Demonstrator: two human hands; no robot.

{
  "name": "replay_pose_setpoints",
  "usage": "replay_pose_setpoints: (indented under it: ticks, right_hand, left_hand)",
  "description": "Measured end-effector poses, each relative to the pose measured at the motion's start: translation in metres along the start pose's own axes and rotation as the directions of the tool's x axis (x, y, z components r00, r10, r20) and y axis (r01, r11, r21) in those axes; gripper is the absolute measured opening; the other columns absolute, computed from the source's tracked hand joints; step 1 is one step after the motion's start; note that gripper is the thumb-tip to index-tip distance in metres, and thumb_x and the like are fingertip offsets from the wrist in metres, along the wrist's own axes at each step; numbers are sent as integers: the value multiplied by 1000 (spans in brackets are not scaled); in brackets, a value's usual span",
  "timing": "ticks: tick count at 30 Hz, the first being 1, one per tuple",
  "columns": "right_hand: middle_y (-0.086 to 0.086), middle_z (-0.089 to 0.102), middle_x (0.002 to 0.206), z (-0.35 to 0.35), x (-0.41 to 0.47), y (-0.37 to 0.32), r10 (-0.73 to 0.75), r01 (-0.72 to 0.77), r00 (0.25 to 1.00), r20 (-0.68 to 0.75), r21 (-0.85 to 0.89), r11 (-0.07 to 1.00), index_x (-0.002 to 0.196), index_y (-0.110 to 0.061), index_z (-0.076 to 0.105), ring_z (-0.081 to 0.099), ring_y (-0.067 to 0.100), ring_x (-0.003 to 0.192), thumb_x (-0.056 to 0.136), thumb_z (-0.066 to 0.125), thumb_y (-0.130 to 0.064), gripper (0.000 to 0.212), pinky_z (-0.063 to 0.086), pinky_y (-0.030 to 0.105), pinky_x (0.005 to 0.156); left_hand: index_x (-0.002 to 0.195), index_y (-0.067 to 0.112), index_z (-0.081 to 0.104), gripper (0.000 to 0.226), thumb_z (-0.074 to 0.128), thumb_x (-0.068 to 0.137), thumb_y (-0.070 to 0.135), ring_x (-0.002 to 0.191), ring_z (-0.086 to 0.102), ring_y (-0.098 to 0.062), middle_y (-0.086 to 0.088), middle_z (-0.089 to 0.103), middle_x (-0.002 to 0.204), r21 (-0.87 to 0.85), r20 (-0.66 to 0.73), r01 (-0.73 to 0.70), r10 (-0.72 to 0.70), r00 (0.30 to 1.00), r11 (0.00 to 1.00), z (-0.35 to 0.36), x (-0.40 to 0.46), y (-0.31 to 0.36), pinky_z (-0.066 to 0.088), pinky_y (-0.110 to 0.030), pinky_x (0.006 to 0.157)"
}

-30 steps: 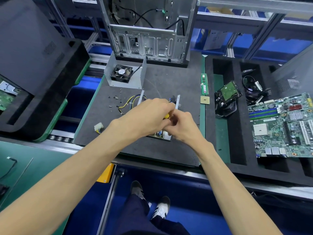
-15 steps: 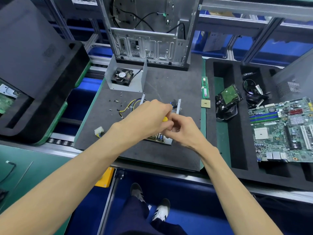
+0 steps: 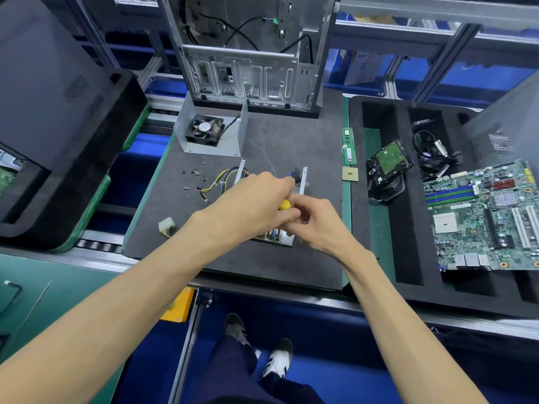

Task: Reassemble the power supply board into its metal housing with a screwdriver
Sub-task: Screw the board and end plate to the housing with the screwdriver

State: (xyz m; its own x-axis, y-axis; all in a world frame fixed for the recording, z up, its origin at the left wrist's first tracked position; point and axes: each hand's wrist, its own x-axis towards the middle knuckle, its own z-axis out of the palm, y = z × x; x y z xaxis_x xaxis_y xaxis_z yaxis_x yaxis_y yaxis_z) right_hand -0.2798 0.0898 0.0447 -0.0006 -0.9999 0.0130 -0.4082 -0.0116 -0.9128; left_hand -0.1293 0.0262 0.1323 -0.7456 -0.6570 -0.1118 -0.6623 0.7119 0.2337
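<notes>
Hands meet over the middle of the dark mat on the desk (image 3: 262,266). The left hand (image 3: 250,208) has its fingers clenched round the yellow handle of a screwdriver (image 3: 284,204), of which only the rounded end shows; the shaft and tip are hidden. The right hand (image 3: 318,225) touches the left at 3 o'clock, its fingers curled and pinching near the handle end, though what they pinch cannot be made out.

Beneath both hands lies the metal housing (image 3: 303,179), 2 upright side walls showing beyond the knuckles at 12 o'clock. Its near corner, with a strip of the power supply board (image 3: 274,235) inside it, shows at 6 o'clock of the hands. Yellow and black wires (image 3: 215,182) trail out at 10 o'clock, ending in a white connector (image 3: 166,225) at 9 o'clock.

Small loose screws (image 3: 196,172) lie scattered at 11 o'clock. Beyond them a fan (image 3: 205,130) sits in a grey metal cover, and an open computer case (image 3: 248,53) stands at 12 o'clock. At 2 o'clock a memory stick (image 3: 348,145) and a processor chip (image 3: 350,174) rest on the mat's edge. At 3 o'clock a black foam tray (image 3: 408,275) holds a hard drive (image 3: 390,157) and a motherboard (image 3: 484,217).
</notes>
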Motion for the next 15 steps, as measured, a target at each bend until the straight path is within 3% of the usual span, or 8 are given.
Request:
replay_pose_setpoints:
  ticks: [4,6,10,13,15]
  right_hand:
    - [-13,55,54,4,3,2,-14,6,994,-104,-74,997,67,-33,49,41,6,49,64,61,-44,16,35,11,51]
    - [-19,54,54,6,2,3,-36,18,987,-154,-114,993,66,-44,49,44,4,50,64,63,-46,14,36,10,52]
    - [-22,54,58,5,-2,1,-72,60,992,-102,-115,992,74,-54,51,44,5,53,71,65,-43,18,35,10,54]
    - [-21,55,61,0,-5,0,-89,84,995,-35,-127,988,75,-57,56,42,7,55,76,62,-36,22,34,12,56]
    - [-14,59,65,-4,-5,-3,-125,119,991,-39,-129,985,85,-51,64,41,7,58,77,62,-26,26,39,19,58]
  left_hand:
    - [104,12,56,14,55,95,23,93,58,-29,1,51,92,-9,58,-137,137,989,991,-4,-1,3,45,-41,78]
    - [107,12,57,14,54,95,18,97,56,-27,-1,55,101,-24,97,-172,173,980,985,-8,-2,4,44,-42,82]
    - [110,14,59,16,56,95,19,99,57,-24,-1,58,109,-31,113,-196,199,974,980,-8,-4,2,43,-38,83]
    - [105,16,58,15,60,94,27,95,58,-23,5,54,96,-45,61,-190,192,979,981,-5,-6,-1,44,-36,79]
    - [105,18,61,22,65,92,35,91,59,-21,6,56,91,-158,-12,-176,176,984,972,-5,-11,-5,47,-36,82]
